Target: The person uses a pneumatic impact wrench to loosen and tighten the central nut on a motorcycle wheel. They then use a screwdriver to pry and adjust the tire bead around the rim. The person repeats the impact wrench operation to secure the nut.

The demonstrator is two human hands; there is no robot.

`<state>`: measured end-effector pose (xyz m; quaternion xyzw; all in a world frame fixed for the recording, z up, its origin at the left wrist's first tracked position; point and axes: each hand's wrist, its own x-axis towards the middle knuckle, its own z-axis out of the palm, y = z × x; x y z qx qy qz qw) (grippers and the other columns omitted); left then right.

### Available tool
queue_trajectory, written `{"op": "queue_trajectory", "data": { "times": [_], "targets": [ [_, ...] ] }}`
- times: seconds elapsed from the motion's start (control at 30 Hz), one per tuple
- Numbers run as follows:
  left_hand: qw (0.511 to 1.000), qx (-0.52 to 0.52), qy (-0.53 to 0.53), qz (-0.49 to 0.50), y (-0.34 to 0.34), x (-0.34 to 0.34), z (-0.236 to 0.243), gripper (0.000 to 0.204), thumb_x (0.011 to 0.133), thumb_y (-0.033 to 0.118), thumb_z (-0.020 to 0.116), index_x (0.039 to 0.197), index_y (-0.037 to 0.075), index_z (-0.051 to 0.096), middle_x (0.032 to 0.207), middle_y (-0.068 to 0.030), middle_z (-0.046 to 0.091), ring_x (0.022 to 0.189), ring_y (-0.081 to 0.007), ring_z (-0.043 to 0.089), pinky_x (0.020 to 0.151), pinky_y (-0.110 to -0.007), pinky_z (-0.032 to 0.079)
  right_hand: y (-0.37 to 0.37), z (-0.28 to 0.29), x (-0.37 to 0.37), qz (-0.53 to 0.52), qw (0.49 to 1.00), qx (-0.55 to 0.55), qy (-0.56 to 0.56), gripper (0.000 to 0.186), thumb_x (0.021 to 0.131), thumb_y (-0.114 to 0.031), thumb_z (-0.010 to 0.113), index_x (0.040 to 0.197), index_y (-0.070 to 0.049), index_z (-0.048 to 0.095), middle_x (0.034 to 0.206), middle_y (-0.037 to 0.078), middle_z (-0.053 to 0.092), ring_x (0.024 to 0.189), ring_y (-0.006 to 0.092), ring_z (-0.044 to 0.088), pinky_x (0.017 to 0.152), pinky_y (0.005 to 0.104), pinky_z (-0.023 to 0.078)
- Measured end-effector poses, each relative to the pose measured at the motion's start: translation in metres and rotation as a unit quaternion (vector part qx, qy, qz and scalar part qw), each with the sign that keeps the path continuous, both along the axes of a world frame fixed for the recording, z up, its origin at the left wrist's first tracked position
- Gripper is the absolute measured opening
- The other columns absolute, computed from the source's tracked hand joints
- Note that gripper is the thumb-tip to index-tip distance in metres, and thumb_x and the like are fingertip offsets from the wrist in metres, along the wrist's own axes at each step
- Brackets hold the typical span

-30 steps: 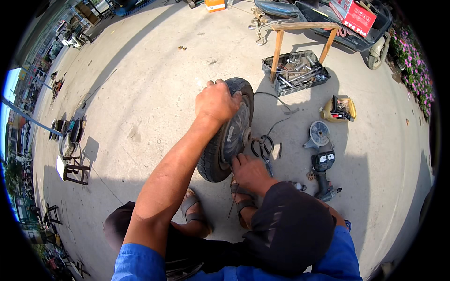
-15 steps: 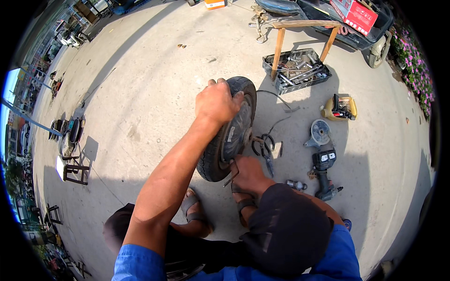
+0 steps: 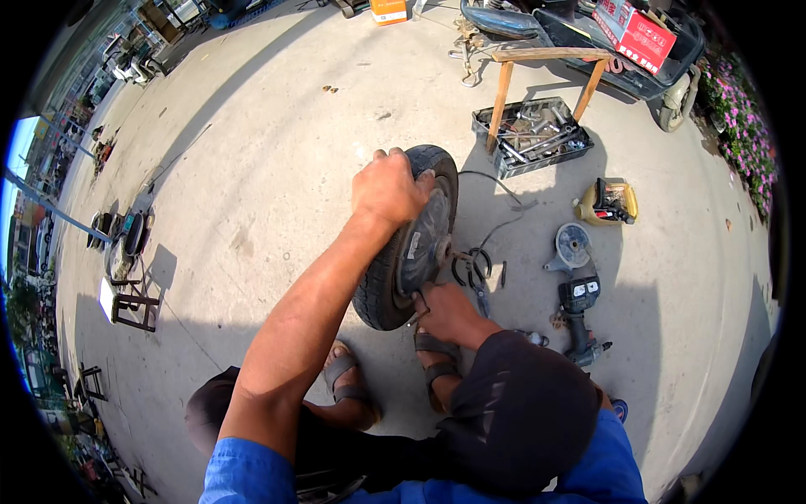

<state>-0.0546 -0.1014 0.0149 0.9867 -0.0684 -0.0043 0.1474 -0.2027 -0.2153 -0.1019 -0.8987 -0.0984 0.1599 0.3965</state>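
Wheel (image 3: 407,244) stands upright on concrete ground (image 3: 277,143), left hand (image 3: 388,186) on its far top, right hand (image 3: 445,309) at its near right side. Right of wheel: angle grinder (image 3: 578,290) (lying flat), small open box (image 3: 609,202) beyond it. Farther right: tool tray (image 3: 531,134) under a wooden stool (image 3: 546,71); sandalled feet (image 3: 395,378) just near of wheel.

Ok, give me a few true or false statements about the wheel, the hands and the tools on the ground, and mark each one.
1. The left hand grips the top of the wheel. True.
2. The wheel lies flat on the ground. False: it stands upright on its tread.
3. The right hand is down at the wheel's lower side. True.
4. The tool tray is empty. False: it is full of metal tools.
5. The grinder lies on the ground right of the wheel. True.
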Motion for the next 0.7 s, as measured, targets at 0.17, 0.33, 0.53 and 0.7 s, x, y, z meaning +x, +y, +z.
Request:
{"op": "queue_trajectory", "data": {
  "times": [0.17,0.33,0.53,0.7],
  "targets": [
    [1.000,-0.015,-0.005,0.000,-0.005,0.001,-0.002,0.055,0.088,0.047,0.069,0.105,-0.005,0.067,0.108,-0.0284,0.067,0.099,-0.0422,0.068,0.089,-0.048,0.055,-0.006,0.001,-0.004,0.003,1.000,0.010,-0.020,0.023,0.095,-0.020,0.058,0.091,0.001,0.065,0.081,0.029,0.066,0.083,0.0506,0.063,0.074,0.0557,0.049],
    [1.000,-0.014,0.002,0.000,-0.010,-0.001,0.002,0.054,0.088,0.046,0.069,0.105,-0.005,0.067,0.109,-0.0275,0.067,0.101,-0.0416,0.068,0.090,-0.048,0.055,-0.013,-0.002,-0.004,0.015,0.999,0.031,-0.030,0.021,0.088,-0.018,0.065,0.093,0.003,0.066,0.084,0.030,0.065,0.082,0.0503,0.063,0.073,0.0538,0.050],
    [1.000,-0.007,0.007,0.000,-0.017,0.002,0.002,0.054,0.088,0.047,0.069,0.106,-0.005,0.067,0.111,-0.0273,0.067,0.103,-0.0413,0.068,0.091,-0.047,0.055,-0.018,-0.025,-0.012,-0.025,0.994,0.083,-0.066,0.020,0.092,-0.017,0.061,0.094,0.003,0.066,0.084,0.028,0.066,0.080,0.0491,0.063,0.071,0.0535,0.050],
    [1.000,-0.001,0.010,0.006,-0.015,0.006,0.000,0.055,0.089,0.047,0.068,0.108,-0.004,0.067,0.112,-0.0275,0.067,0.103,-0.0413,0.068,0.091,-0.047,0.055,-0.028,0.012,-0.007,-0.040,0.985,0.043,-0.162,0.017,0.093,-0.015,0.062,0.092,0.002,0.065,0.085,0.026,0.067,0.076,0.0472,0.064,0.069,0.0533,0.051]
  ]
}}
